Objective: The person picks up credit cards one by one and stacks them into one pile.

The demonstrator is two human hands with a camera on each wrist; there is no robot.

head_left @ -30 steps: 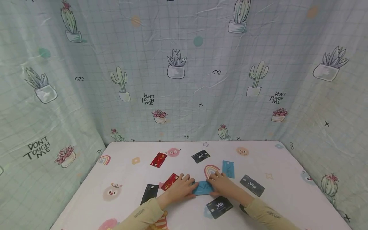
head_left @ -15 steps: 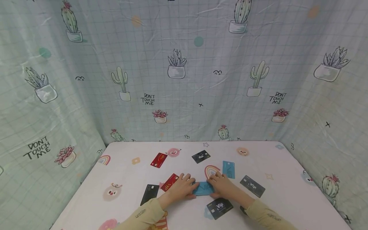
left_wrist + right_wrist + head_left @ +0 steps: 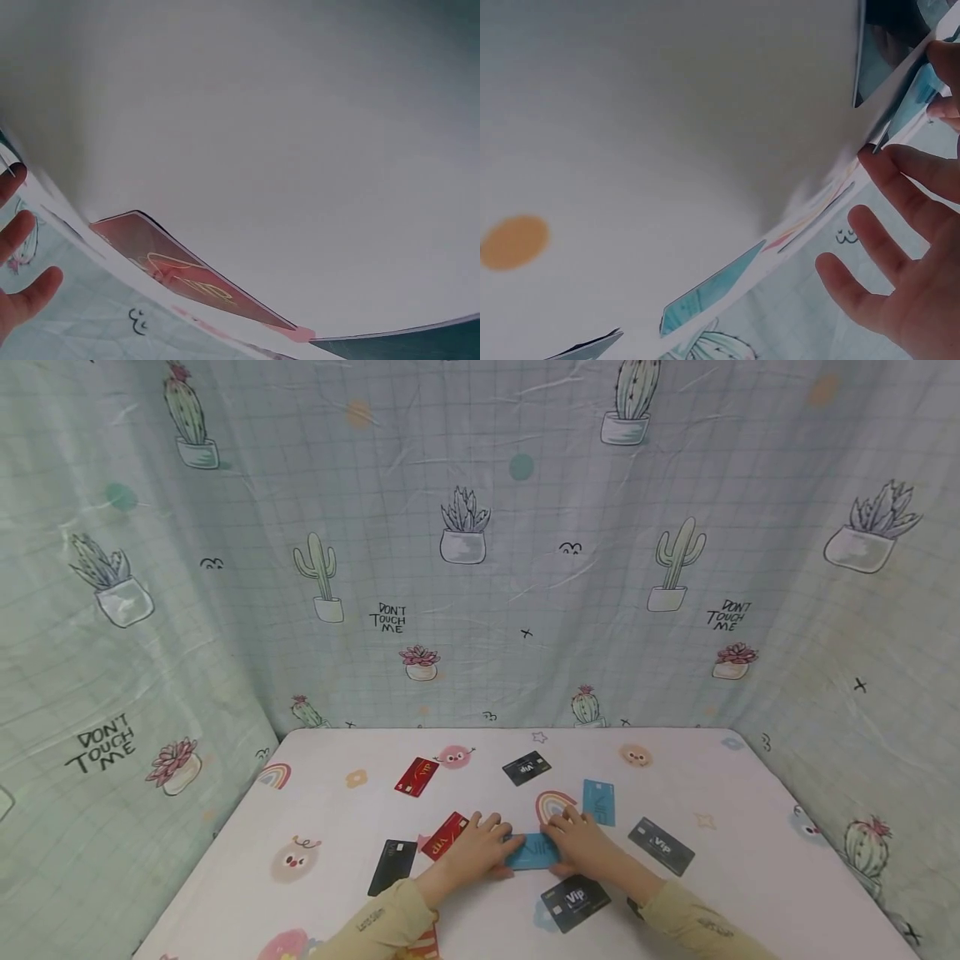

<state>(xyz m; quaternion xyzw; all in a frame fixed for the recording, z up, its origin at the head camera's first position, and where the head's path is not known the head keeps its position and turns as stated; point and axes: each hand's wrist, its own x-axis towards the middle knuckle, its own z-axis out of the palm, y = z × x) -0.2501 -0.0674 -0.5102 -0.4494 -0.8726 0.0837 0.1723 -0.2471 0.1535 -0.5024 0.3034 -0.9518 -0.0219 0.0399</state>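
Note:
A blue VIP card (image 3: 534,852) lies crosswise between the two hands near the middle of the white table. My left hand (image 3: 476,850) pinches its left end, partly covering it. At the opposite end, my right hand (image 3: 583,847) pinches the card with thumb and index finger. The right wrist view shows those fingertips on the card's edges, while the other fingers (image 3: 862,292) are spread away from it. Only some fingers (image 3: 34,296) of the left hand appear in the left wrist view. A red VIP card (image 3: 446,836) lies just beyond the left hand.
Around the hands lie another blue card (image 3: 598,802), another red card (image 3: 417,777) and several black cards, including one (image 3: 575,902) below the right hand and one (image 3: 392,867) left of the left wrist. A patterned curtain (image 3: 495,593) encloses the table's back and sides.

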